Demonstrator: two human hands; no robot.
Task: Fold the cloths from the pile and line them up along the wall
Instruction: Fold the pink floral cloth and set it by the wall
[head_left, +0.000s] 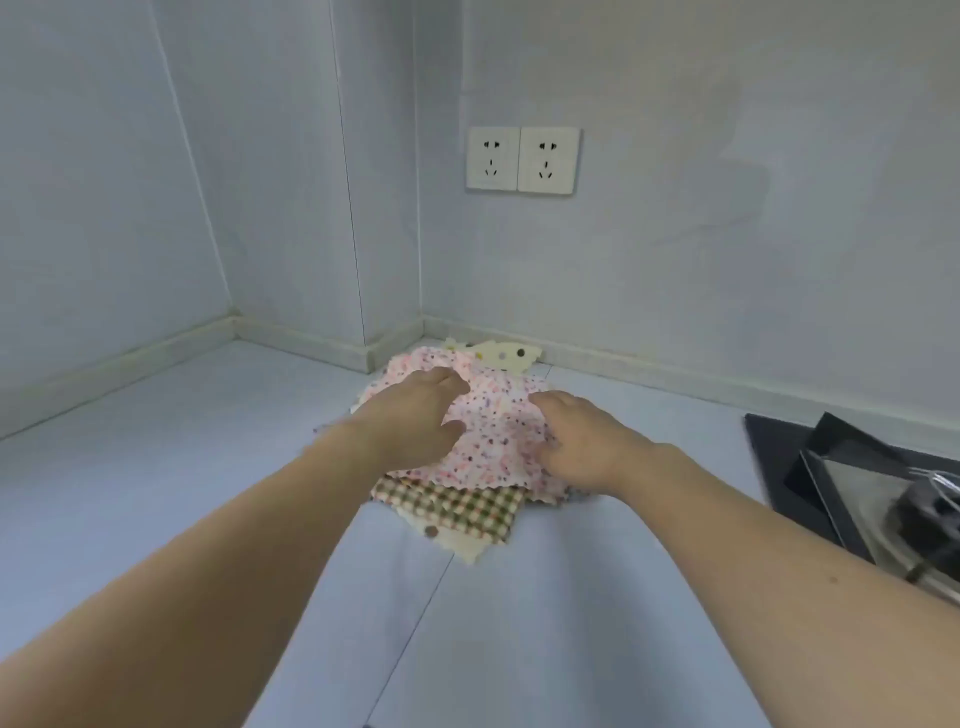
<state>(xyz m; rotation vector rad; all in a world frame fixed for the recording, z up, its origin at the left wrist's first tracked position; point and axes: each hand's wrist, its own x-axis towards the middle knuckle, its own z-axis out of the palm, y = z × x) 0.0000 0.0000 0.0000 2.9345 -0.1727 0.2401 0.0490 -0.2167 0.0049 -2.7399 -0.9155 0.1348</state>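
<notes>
Pink floral cloth (493, 431) atop the pile: left hand (410, 421) and right hand (582, 441) both pinch it, arms outstretched.

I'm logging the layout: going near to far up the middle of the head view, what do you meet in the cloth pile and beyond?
cream dotted cloth → checked cloth → pink floral cloth → second cream dotted cloth by the wall → wall sockets

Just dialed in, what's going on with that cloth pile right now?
A person has both hands on the pink speckled cloth atop the pile in the counter corner. The left hand and the right hand each rest on it with fingers curled into the fabric. A checked cloth and a cream dotted cloth lie underneath. No folded cloths stand along the wall yet.
</notes>
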